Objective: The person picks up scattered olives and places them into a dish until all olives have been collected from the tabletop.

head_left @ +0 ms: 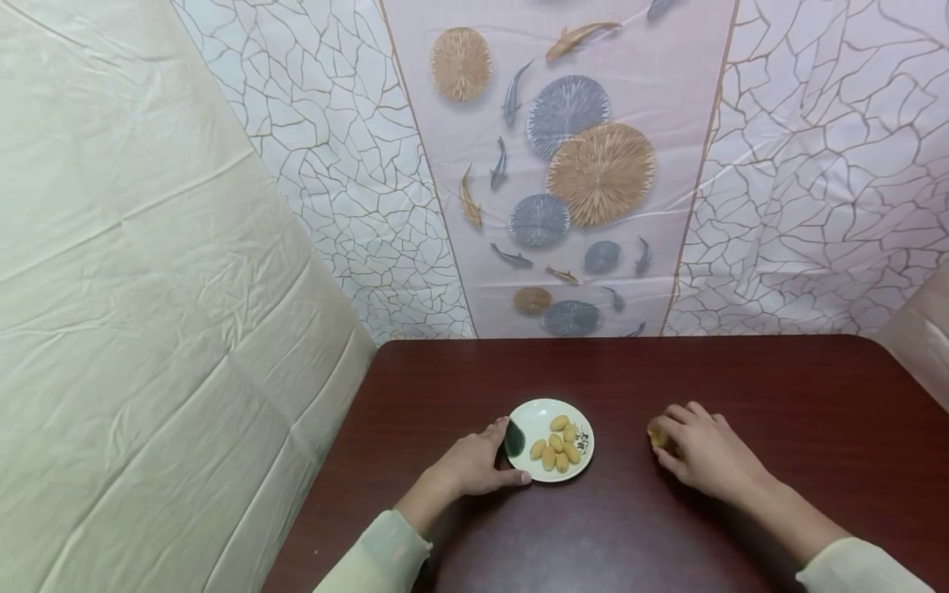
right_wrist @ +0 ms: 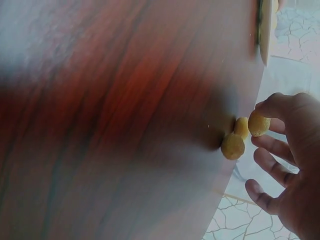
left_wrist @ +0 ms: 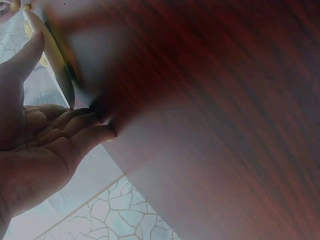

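Note:
A small white plate (head_left: pixel 524 416) with a dark green patch and dark specks holds several small yellow oval pieces (head_left: pixel 549 458), like little fruits. My left hand (head_left: pixel 473 463) spans the plate's left side, thumb at the near rim and extended fingers along the left rim. To the right of the plate, my right hand (head_left: pixel 708 451) is low over the table. In the right wrist view, its thumb and index finger pinch one yellow oval piece (right_wrist: pixel 259 123), the other fingers loosely bent. Two similar yellow pieces (right_wrist: pixel 233 146) lie on the table just beside it.
A dark reddish-brown wooden table (head_left: pixel 623 527) lies under both hands. Behind it hangs a patterned cloth (head_left: pixel 600 173) with fish and round leaf shapes, and a pale cloth (head_left: pixel 185 247) drapes along the left side.

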The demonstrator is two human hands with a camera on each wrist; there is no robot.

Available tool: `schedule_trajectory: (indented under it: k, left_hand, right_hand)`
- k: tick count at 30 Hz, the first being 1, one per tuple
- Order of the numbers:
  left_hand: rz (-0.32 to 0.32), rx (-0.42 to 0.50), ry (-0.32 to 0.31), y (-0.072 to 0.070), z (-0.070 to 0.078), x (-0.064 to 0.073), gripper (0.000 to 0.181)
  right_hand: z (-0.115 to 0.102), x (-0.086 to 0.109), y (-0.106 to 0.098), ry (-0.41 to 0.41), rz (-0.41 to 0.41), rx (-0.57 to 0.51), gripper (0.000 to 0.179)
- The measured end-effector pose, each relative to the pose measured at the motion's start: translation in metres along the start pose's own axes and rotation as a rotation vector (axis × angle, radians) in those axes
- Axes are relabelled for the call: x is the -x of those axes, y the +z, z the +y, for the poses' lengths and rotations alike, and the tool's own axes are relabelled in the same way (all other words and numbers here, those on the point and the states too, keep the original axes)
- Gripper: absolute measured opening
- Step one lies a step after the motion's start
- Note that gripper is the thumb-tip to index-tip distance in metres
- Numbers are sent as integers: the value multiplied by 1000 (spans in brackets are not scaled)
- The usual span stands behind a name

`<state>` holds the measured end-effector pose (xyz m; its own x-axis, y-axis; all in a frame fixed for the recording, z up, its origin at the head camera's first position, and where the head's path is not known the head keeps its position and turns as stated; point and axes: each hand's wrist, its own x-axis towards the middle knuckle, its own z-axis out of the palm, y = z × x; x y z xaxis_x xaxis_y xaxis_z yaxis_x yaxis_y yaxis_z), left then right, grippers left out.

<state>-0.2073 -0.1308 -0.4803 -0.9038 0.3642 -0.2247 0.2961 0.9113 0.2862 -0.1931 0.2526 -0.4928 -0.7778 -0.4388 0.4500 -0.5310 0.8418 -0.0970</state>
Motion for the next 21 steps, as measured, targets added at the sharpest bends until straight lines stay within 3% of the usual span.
schedule_trajectory:
  k: [4,21]
  left_hand:
    - [-3,3,5,1,0,1,113]
    - [2,-1,5,0,-2,0,113]
  right_hand:
    - [-3,-2,1,2,-23,-3,27]
    - [-23,-16,-1,-32,8,-18,25]
